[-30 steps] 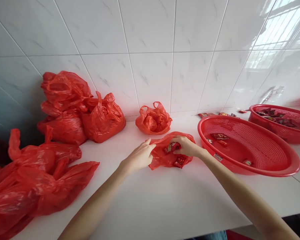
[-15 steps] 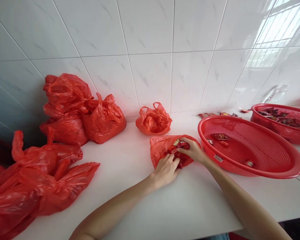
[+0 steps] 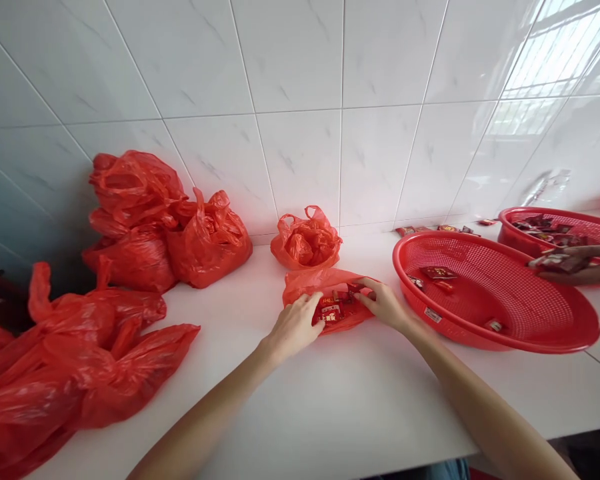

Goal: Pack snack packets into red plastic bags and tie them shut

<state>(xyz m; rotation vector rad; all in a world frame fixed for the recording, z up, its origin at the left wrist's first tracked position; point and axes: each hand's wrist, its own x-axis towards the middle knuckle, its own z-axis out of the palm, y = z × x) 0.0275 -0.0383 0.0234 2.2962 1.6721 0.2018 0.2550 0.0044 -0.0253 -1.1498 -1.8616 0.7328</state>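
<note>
A red plastic bag (image 3: 307, 280) lies on the white counter with its mouth towards me. Inside it are several small red printed snack packets (image 3: 331, 312). My left hand (image 3: 293, 325) is at the bag's left side, thumb and fingers apart in a curve beside the packets. At the right side of the mouth, my right hand (image 3: 384, 303) has thumb and fingers closed on the bag's edge, close to a dark red packet. Some of its fingertips are hidden by the plastic.
Right of the bag stands a big red basket (image 3: 530, 267) with a few packets. Another person's hand (image 3: 575, 263) holds packets over its far rim, near a second basket (image 3: 510, 227). Filled red bags (image 3: 135, 257) crowd the left; a small one (image 3: 307, 243) stands behind.
My hands have moved apart: the left has shifted left, off the packets, and the bag lies wider and flatter. Another person's hand with packets has come in at the right.
</note>
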